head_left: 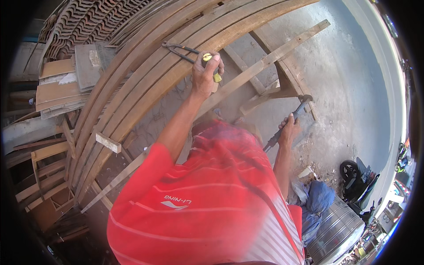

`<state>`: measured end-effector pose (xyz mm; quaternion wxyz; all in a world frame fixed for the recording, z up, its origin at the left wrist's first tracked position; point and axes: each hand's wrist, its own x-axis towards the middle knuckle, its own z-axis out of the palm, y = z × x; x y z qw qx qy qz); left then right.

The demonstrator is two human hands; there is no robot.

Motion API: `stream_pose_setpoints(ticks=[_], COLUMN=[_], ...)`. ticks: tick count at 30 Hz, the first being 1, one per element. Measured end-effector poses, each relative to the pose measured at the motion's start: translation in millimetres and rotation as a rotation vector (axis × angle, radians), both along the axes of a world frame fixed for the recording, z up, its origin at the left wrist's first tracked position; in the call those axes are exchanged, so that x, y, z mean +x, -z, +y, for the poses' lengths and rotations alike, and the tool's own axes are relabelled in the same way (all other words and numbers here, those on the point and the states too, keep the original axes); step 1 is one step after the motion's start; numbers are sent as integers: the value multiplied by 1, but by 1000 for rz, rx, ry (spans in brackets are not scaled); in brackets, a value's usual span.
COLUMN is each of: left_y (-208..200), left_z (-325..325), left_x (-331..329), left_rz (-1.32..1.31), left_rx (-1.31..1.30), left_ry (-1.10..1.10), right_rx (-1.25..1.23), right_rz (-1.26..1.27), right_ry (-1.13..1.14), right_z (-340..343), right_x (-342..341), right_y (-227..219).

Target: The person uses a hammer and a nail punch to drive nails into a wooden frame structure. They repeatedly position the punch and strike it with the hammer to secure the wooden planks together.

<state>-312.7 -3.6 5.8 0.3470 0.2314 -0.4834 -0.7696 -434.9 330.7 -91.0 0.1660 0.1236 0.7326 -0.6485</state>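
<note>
My left hand [205, 76] is closed round a pair of pincers with dark arms [183, 47] and yellow grip ends [217, 77]. The jaws of the pincers point left, over long wooden beams [152, 73] stacked side by side. Lower on the right, my right hand [289, 128] grips a claw hammer [301, 105] by its dark handle. The hammer's head is raised up and away from me, near a wooden trestle leg [295, 84]. From the picture I cannot tell whether the pincers touch the beams.
A long wooden bar [269, 59] crosses beneath my left hand. Stacked roof tiles [90, 22], boards [59, 88] and a wooden frame [48, 165] stand left. At lower right are a blue bundle [320, 198], a silver ribbed tank [338, 229] and a motorbike [364, 181].
</note>
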Motion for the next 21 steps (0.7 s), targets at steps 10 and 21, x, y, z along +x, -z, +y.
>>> stream_pose_setpoints(ticks=[10, 21], left_y=[65, 83], left_z=[-12, -11], left_x=[-5, 4], left_rz=[-27, 64], left_rx=[97, 244], left_ry=[207, 164], right_rx=[141, 152], right_rz=[57, 181], right_ry=[-61, -101], right_z=[-43, -53], right_x=[64, 59], right_y=[-28, -47])
